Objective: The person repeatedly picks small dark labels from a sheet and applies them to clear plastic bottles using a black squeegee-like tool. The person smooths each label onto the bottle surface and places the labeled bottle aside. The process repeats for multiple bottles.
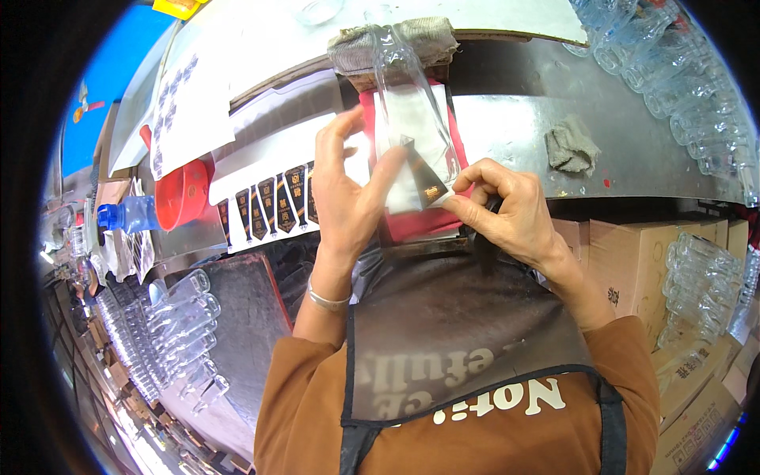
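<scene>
The clear glass bottle (pixel 408 107) lay on a red pad (pixel 417 226), neck on ribbed cloth (pixel 431 41). The left hand (pixel 352 174) spread open beside it; the right hand (pixel 507 204) pinched a black, tapered, gold-printed label (pixel 425 179).

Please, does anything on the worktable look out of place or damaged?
Only slightly: a crumpled cloth lies on the metal worktable, right of the central bottle. It looks untidy, though it may simply be a wiping rag. I see no clear spill.
</scene>
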Available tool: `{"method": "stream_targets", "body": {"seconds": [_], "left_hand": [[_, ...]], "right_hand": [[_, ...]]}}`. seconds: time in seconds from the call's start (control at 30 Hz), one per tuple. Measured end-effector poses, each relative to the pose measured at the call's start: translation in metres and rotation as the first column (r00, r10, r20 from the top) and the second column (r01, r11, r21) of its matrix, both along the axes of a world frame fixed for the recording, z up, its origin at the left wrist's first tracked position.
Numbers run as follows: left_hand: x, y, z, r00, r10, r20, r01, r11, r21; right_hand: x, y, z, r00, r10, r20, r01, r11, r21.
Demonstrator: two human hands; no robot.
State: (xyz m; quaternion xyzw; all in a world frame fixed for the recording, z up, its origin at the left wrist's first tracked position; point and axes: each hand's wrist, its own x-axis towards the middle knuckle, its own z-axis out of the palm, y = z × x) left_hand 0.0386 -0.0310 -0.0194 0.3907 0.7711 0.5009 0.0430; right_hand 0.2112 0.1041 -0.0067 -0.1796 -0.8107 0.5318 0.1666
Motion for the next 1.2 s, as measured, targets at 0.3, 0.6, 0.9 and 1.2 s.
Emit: {"method": "stream_targets", "body": {"seconds": [0.3,0.6,0.9,1.2], "left_hand": [[-0.007,0.027,-0.007,0.998,-0.003,-0.066,0.000,0.999,-0.054],[-0.035,0.062,-0.002,0.951,0.089,-0.296,-0.095,0.995,-0.005],[-0.059,0.085,-0.001,0.939,0.102,-0.328,-0.102,0.995,0.015],[-0.012,0.044,0.024,0.996,0.047,0.076,-0.056,0.992,0.109]], "right_hand": [[0.003,-0.007,0.004,0.999,0.038,0.014,-0.031,0.941,-0.337],[-0.003,0.014,-0.013,0.987,-0.147,0.066,0.161,0.895,-0.415],[-0.029,0.018,-0.014,0.997,-0.075,0.023,0.078,0.943,-0.324],[-0.042,0.029,-0.022,0.996,-0.069,0.065,0.084,0.959,-0.270]]}}
